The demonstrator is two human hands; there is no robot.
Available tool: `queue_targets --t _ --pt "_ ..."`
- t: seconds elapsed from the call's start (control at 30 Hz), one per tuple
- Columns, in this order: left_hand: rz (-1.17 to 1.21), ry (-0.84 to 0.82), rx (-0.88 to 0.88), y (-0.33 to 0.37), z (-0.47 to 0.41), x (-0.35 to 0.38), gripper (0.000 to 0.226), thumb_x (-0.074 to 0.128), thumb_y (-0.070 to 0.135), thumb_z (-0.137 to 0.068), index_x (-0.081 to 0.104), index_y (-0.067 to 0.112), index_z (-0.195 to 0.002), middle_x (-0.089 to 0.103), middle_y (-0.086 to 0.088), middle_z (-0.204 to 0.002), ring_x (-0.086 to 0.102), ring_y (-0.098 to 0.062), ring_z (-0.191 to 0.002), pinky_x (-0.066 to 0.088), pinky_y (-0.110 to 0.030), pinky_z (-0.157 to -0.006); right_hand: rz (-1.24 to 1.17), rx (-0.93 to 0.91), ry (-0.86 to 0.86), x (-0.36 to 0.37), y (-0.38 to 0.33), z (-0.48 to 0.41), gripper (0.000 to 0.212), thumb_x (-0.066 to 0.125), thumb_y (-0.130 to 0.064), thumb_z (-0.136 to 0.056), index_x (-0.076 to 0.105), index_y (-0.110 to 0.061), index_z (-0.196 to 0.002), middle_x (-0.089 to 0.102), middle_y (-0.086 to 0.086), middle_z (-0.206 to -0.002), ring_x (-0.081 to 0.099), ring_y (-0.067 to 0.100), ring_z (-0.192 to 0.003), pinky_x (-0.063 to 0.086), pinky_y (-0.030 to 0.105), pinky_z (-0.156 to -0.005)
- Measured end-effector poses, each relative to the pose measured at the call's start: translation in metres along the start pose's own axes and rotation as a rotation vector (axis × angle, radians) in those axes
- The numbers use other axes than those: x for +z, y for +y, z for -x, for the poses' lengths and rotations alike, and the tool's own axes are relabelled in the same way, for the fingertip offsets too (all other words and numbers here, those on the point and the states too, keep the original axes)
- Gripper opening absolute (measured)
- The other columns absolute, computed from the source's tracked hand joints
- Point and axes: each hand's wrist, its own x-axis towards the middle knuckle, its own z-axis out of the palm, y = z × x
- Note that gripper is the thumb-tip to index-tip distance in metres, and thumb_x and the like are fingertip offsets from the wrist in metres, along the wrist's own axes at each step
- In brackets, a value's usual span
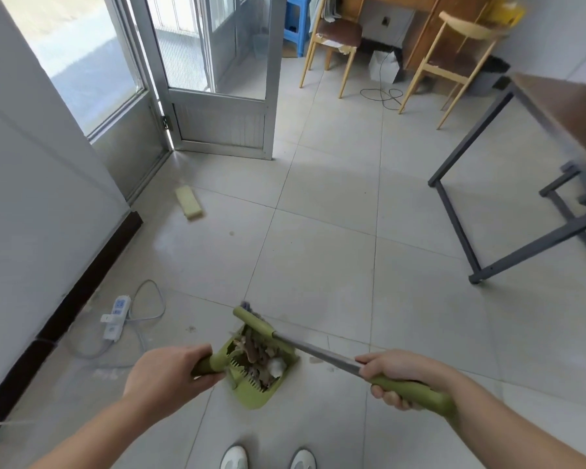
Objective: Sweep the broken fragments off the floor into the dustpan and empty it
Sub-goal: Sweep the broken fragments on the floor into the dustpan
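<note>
Green dustpan (251, 397), fragments (254, 350) inside, broom (254, 321) (power-strip (116, 313) label blurred)

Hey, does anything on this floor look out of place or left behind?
Yes. A yellow sponge block lies loose ahead on the left, a white power strip and its cable sprawl nearer, and a few small bits sit just right of the dustpan, outside it.

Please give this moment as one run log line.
left hand: holds dustpan | right hand: holds broom | fragments: in dustpan | broom head: at dustpan's far edge | emptying: not yet done
</note>
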Motion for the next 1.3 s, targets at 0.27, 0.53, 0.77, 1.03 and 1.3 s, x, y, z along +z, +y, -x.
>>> queue_targets --t 0.27,0.53,0.77,1.03,1.3 --pt "-0.028 -0.045 0.096 0.015 -0.012 -0.006 0.057 0.030 0.082 -0.067 0.046 0.028 -0.078 0.041 0.010 -0.051 0.054 -0.015 -0.057 0.023 -0.024 -0.042 -0.165 -0.009 0.134 -0.013 0.030 0.016 0.038 0.045 -0.017 -0.095 0.044 -0.031 -0.130 0.053 0.003 -0.059 0.045 0.010 -0.039 0.032 0.016 -0.038" --pt "-0.065 -0.131 0.168 0.043 -0.017 -0.002 0.052 0.041 0.077 -0.075 0.050 0.027 -0.088 0.040 0.011 -0.056 0.050 -0.015 -0.064 0.027 -0.025 -0.046 -0.316 0.074 0.262 -0.019 0.087 0.016 0.015 0.043 -0.012 -0.094 0.052 -0.024 -0.097 0.052 0.007 -0.063 0.043 0.010 -0.036 0.031 0.014 -0.035" --pt "-0.105 -0.166 0.204 0.055 -0.021 -0.001 0.049 0.044 0.074 -0.077 0.051 0.027 -0.088 0.043 0.010 -0.058 0.043 -0.014 -0.060 0.028 -0.026 -0.046 -0.411 0.170 0.298 -0.022 0.115 -0.009 0.013 0.047 -0.014 -0.093 0.054 -0.003 -0.095 0.052 0.009 -0.061 0.045 0.010 -0.027 0.033 0.013 -0.031" --pt "-0.112 -0.213 0.249 0.057 -0.016 0.003 0.046 0.037 0.076 -0.073 0.042 0.031 -0.080 0.048 0.008 -0.065 0.063 -0.017 -0.074 0.036 -0.031 -0.053 -0.415 0.167 0.253 0.010 0.112 -0.029 0.013 0.038 -0.012 -0.094 0.047 -0.003 -0.092 0.049 0.010 -0.064 0.044 0.011 -0.029 0.037 0.015 -0.035" --pt "-0.033 -0.166 0.263 0.058 -0.013 0.015 0.051 0.036 0.079 -0.069 0.046 0.030 -0.079 0.038 0.010 -0.051 0.063 -0.020 -0.067 0.021 -0.023 -0.042 -0.321 0.152 0.079 0.057 0.107 -0.017 0.017 0.038 -0.013 -0.094 0.045 -0.008 -0.109 0.047 0.009 -0.067 0.044 0.010 -0.028 0.037 0.012 -0.036"
